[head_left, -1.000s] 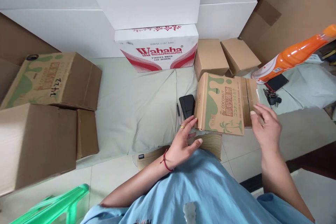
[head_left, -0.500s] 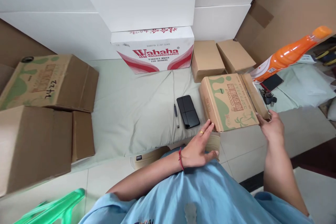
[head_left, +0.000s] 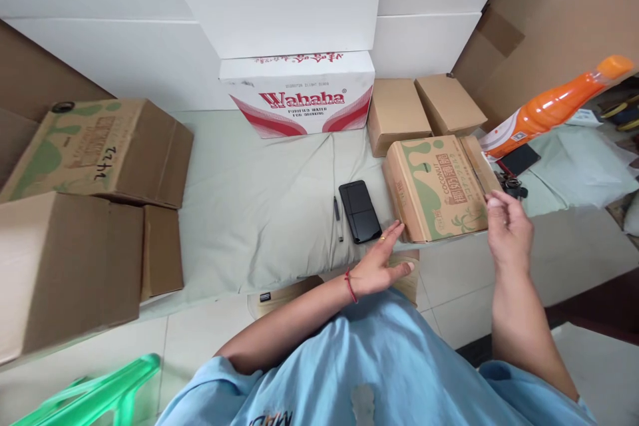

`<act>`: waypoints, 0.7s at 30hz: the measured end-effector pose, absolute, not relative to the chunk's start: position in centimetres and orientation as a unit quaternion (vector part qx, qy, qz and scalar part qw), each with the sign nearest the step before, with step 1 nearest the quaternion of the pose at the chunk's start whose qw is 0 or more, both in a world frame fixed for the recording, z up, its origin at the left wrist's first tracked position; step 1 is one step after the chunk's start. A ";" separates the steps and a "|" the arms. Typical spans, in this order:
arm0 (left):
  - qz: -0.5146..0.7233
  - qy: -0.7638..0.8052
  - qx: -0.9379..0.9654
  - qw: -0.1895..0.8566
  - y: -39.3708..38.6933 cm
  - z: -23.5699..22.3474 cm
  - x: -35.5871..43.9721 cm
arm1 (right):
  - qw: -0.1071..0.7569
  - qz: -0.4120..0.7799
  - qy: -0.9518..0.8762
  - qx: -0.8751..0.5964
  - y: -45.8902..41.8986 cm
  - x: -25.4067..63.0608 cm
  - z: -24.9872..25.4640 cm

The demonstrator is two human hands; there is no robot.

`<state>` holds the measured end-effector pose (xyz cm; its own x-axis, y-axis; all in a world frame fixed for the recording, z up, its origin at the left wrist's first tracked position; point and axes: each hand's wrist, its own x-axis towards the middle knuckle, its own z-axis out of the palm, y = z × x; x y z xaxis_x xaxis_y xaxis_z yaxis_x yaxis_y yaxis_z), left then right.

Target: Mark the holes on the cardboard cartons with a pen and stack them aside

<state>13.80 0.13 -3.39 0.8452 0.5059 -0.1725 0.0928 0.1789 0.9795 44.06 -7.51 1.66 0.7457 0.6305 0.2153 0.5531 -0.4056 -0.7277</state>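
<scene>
At COCONUT box (head_left: 439,190): left hand (head_left: 380,265), right hand (head_left: 510,231).

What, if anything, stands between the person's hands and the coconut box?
Nothing visible does. The left hand is right at the near left corner of the coconut box, the right hand at its right end. The phone lies left of the box, outside both paths.

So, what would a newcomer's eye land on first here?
Probably the bright orange bottle at the far right, then the red-and-white Wahaha box at the back, near the middle. After that, likely the printed coconut box in front, with the left hand at its near left corner and the right hand at its right edge.
</scene>
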 end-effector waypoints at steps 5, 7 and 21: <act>0.132 0.224 0.618 0.742 -0.2 -3.8 14.2 | 0.312 0.104 -0.348 -0.878 -7.0 44.5 1.8; 0.125 0.204 0.626 0.742 -0.6 -3.9 14.1 | 0.341 0.123 -0.341 -0.867 -7.1 44.9 1.4; 0.200 0.116 0.853 0.468 -3.7 -1.2 11.8 | 0.585 0.214 -0.177 -0.762 -8.8 43.7 0.5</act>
